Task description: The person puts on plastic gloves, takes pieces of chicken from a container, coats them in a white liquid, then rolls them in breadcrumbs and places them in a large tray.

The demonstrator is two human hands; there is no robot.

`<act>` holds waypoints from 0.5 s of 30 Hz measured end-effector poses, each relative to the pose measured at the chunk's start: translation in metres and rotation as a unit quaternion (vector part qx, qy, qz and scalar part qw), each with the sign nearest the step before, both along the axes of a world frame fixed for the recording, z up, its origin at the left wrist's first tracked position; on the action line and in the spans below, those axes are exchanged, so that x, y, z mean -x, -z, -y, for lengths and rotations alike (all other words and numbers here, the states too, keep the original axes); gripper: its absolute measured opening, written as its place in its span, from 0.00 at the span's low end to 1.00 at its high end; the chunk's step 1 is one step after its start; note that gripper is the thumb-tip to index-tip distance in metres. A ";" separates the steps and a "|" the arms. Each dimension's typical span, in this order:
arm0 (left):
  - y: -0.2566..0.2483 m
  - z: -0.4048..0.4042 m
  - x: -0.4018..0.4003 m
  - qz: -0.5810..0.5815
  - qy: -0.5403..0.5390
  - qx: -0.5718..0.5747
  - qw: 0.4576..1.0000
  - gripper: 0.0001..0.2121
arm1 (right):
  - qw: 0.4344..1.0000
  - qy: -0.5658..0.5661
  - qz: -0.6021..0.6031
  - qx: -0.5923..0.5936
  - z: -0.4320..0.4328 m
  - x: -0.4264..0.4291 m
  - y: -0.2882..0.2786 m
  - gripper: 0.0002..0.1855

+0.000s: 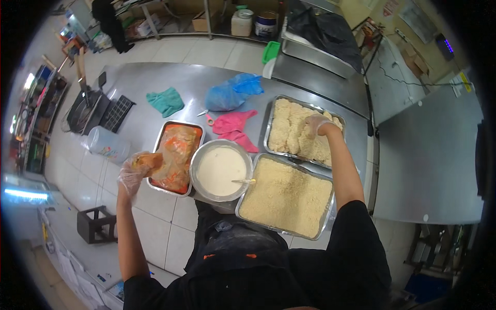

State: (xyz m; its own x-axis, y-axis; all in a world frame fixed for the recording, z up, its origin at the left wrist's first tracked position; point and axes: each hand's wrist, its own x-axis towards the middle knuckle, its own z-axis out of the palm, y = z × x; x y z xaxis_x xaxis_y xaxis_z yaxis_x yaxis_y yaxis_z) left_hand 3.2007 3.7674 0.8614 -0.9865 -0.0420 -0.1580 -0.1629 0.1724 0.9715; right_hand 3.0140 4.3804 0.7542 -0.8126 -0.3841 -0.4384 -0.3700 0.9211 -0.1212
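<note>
My left hand, in a clear plastic glove, grips a limp piece of marinated meat over the left edge of a metal tray. More marinated pieces lie in that tray in orange-red liquid. To its right is a metal bowl holding pale batter, with a utensil handle across its right side. Bread crumbs fill a wide tray in front of me. My right hand, also gloved, touches crumb-coated pieces in the tray behind; its fingertips are partly hidden.
Behind the bowl lie a pink cloth, scissors, a blue plastic bag and a teal cloth. A translucent plastic container and a fryer basket stand left. A person is at the far left.
</note>
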 end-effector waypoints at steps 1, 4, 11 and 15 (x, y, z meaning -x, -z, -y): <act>-0.004 -0.005 -0.005 0.003 -0.013 0.002 1.000 0.18 | 1.000 0.007 -0.015 -0.026 0.001 0.001 0.006 0.23; 0.005 -0.021 -0.019 0.023 0.000 0.025 0.999 0.15 | 0.997 0.047 -0.058 -0.011 0.007 -0.016 0.003 0.25; 0.055 -0.095 0.002 -0.219 -0.013 0.159 0.963 0.16 | 0.924 0.205 -0.231 0.224 0.109 -0.095 -0.052 0.29; 0.056 -0.120 0.020 0.086 0.079 -0.106 0.987 0.17 | 0.905 0.211 0.016 0.368 0.212 -0.134 -0.092 0.28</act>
State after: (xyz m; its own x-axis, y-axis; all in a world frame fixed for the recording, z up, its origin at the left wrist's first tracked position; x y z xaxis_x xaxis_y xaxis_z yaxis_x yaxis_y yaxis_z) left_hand 3.1809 3.8871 0.8055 -0.9361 0.1624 -0.3119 -0.3155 0.0041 0.9489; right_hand 3.1479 4.1681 0.8459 -0.9461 -0.2414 -0.2160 0.0101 0.6447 -0.7644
